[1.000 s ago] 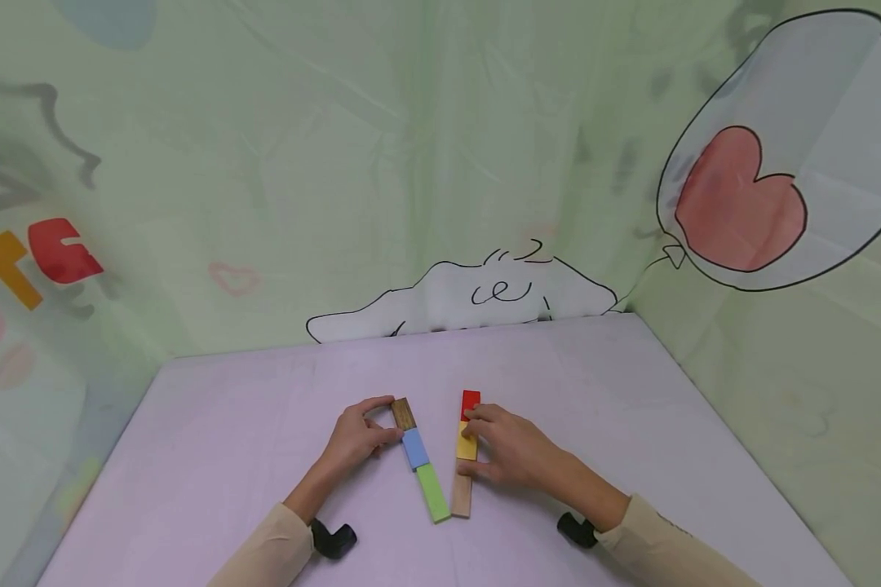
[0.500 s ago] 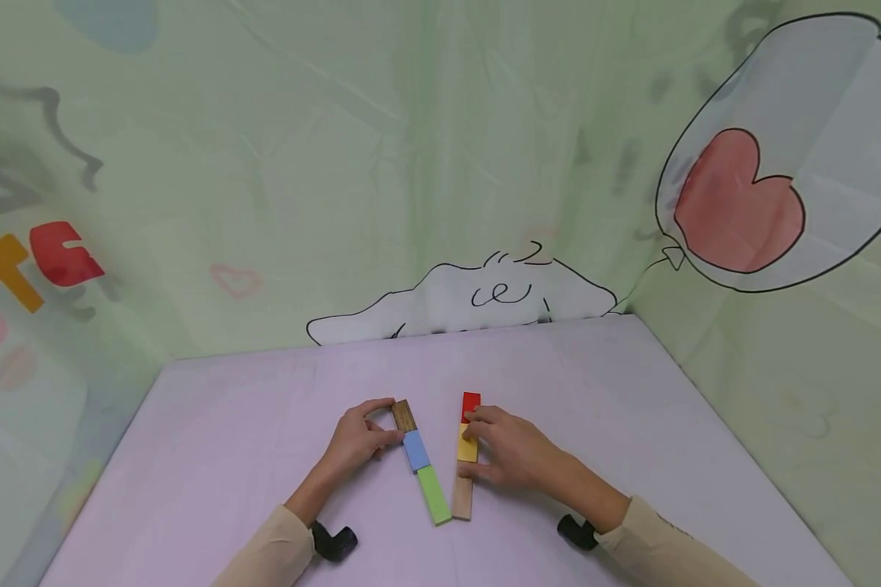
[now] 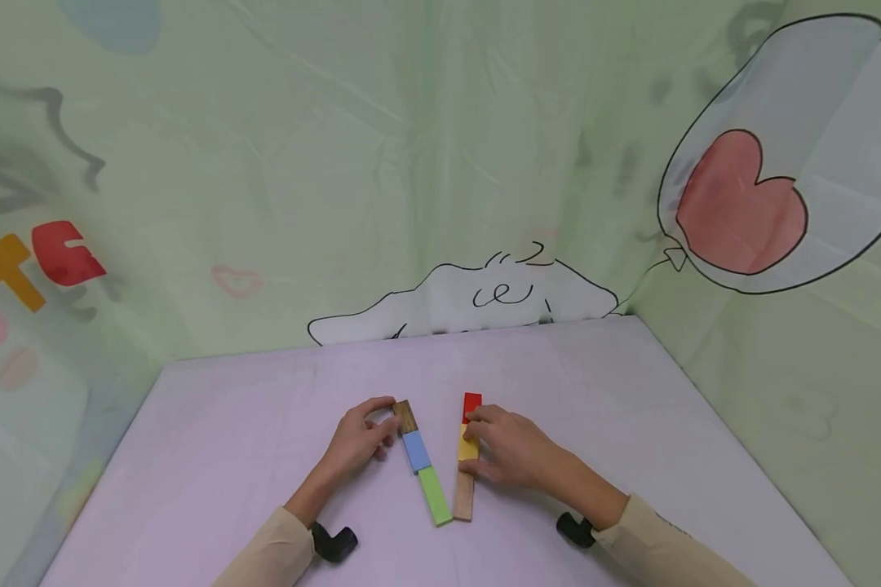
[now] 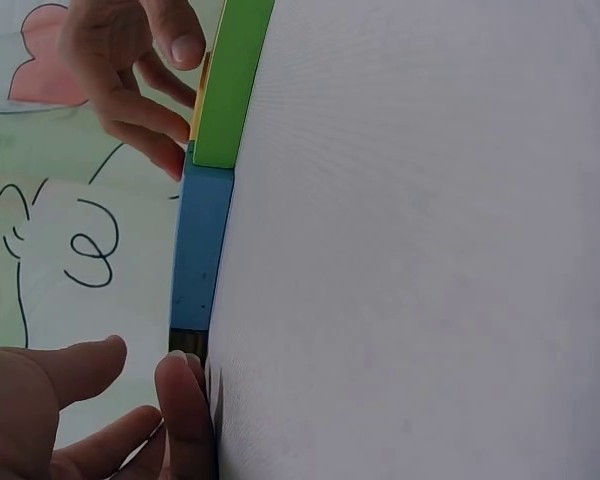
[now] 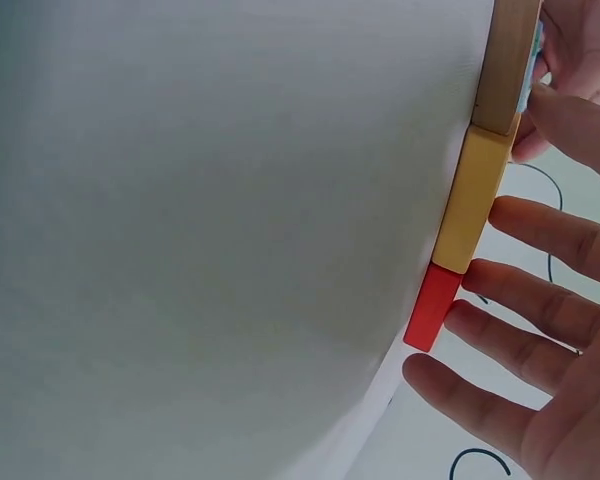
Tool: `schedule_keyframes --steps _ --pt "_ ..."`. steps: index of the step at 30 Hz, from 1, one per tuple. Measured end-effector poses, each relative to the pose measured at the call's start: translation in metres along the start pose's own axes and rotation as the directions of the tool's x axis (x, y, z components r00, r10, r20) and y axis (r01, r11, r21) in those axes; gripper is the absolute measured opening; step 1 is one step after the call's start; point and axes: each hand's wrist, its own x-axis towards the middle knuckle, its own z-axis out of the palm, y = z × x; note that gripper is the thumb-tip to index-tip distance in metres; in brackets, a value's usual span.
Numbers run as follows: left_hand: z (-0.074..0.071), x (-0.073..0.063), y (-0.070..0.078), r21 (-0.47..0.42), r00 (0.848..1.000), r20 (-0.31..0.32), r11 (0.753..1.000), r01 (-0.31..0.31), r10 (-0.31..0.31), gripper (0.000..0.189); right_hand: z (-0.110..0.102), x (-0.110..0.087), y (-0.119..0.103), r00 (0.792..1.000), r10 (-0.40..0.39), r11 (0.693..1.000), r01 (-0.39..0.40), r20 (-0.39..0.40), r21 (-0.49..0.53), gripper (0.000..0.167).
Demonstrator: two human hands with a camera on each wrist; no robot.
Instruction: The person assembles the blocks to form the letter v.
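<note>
Two rows of small rectangular blocks lie on the table in the head view, close together at their near ends. The left row has a dark brown block (image 3: 405, 417), a blue block (image 3: 415, 452) and a green block (image 3: 435, 496). In the right row are a red block (image 3: 472, 403), a yellow block (image 3: 468, 446) and a light wood block (image 3: 464, 497). My left hand (image 3: 358, 436) touches the brown block with a fingertip; its thumb stands apart in the left wrist view. My right hand (image 3: 512, 448) rests its extended fingertips along the right row.
A pale lilac table (image 3: 264, 440) carries the blocks. Behind it hangs a printed cloth (image 3: 279, 163) with a balloon drawing. A black device (image 3: 334, 544) sits at the left wrist, another black device (image 3: 575, 530) at the right.
My left thumb has come away from the side of the left row and moved slightly up. The right hand and the blocks stay nearly still.
</note>
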Motion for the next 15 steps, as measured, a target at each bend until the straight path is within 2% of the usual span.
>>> schedule_keyframes --steps 3,5,7,9,12,15 --pt "0.000 -0.001 0.000 -0.003 1.000 0.002 1.000 -0.004 0.004 0.046 -0.002 0.001 -0.001 1.000 0.000 1.000 0.000 0.006 -0.003 0.039" --pt "-0.001 -0.003 0.000 0.027 1.000 -0.008 1.000 -0.013 0.013 0.045 -0.003 0.001 -0.001 1.000 0.003 1.000 -0.003 0.014 -0.004 0.038" --pt "-0.003 -0.005 0.002 0.091 0.998 -0.035 0.995 -0.048 0.052 0.044 -0.004 0.001 -0.002 1.000 0.010 1.000 -0.010 0.028 -0.001 0.038" --pt "-0.005 -0.006 0.004 0.191 0.990 -0.078 0.977 -0.099 0.116 0.044 -0.005 0.001 -0.003 0.999 0.013 1.000 -0.013 0.033 -0.006 0.038" --pt "-0.008 -0.009 0.009 0.363 0.960 -0.137 0.914 -0.180 0.243 0.042 -0.006 0.000 -0.003 0.999 0.022 1.000 -0.022 0.035 -0.009 0.038" --pt "-0.011 -0.011 0.012 0.515 0.925 -0.148 0.826 -0.230 0.350 0.042 -0.006 -0.001 -0.002 0.999 0.035 0.999 -0.035 0.032 -0.001 0.039"
